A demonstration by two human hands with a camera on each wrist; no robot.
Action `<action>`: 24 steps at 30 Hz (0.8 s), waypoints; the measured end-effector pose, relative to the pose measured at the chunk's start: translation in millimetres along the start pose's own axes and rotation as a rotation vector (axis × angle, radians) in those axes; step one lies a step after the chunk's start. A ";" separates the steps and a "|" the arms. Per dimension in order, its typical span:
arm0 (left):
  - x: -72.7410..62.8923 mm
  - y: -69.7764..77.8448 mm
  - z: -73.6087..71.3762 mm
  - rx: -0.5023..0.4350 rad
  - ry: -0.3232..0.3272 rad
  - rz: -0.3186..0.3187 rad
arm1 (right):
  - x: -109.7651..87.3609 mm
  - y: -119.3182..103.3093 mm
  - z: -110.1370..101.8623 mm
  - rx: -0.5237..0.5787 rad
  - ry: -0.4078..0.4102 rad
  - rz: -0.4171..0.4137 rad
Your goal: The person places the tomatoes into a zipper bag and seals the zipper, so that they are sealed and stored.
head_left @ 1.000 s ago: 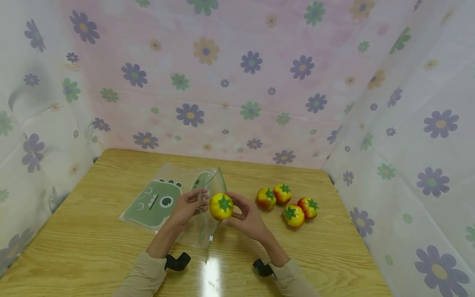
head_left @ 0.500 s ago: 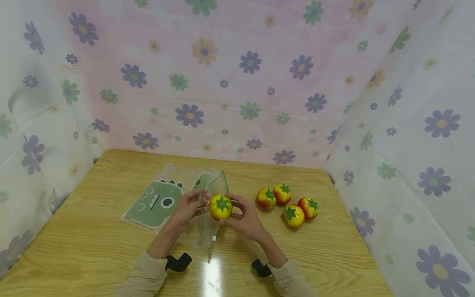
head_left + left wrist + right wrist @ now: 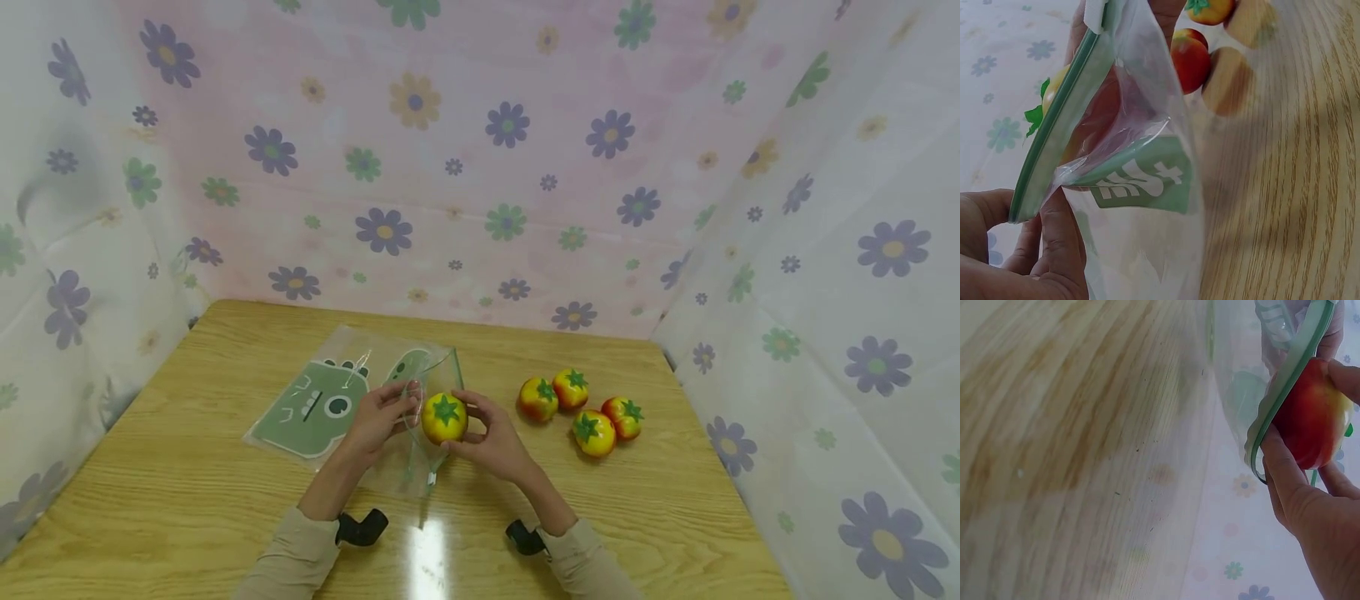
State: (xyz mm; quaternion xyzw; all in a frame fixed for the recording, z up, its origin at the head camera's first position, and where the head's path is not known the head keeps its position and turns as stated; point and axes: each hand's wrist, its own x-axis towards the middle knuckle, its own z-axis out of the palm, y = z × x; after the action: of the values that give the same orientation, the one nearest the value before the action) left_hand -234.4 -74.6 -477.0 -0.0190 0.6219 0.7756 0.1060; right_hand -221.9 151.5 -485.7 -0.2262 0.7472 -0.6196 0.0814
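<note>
A clear zip bag (image 3: 390,479) with a green zip edge and a green cartoon print lies on the table, its mouth raised and parted. My left hand (image 3: 380,423) pinches the bag's edge between thumb and fingers; the left wrist view shows the thumb (image 3: 985,209) against the green zip strip. With curled fingers, my right hand (image 3: 491,437) grips a yellow-and-red tomato (image 3: 444,418) with a green star-shaped top at the bag's mouth. In the right wrist view, the tomato (image 3: 1310,419) is partly behind the green zip rim.
Several more tomatoes (image 3: 595,433) stand to the right of my right hand on the wooden table (image 3: 652,517). A flowered cloth (image 3: 465,167) hangs behind the table and along both sides. Each wrist bears a black mount (image 3: 362,527).
The tomato in my right hand has moved slightly left, towards the bag. The bag's green rim has shifted a little to the right around it. My left hand has barely moved.
</note>
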 end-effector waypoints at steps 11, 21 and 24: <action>-0.1 0.9 -0.5 -0.018 -0.010 0.005 | 1.4 1.7 1.6 -0.028 0.004 0.007; 0.5 -0.4 1.3 -0.007 -0.019 0.014 | 3.6 -0.3 10.2 -0.079 0.078 0.035; 1.3 -0.1 0.6 -0.011 -0.023 0.018 | 5.4 3.1 11.2 -0.110 0.089 0.039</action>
State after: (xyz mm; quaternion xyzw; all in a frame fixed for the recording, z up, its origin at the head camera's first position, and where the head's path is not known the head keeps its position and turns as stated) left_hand -235.6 -73.9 -477.2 -0.0050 0.6164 0.7802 0.1062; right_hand -223.0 139.6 -490.3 -0.1882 0.7874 -0.5851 0.0476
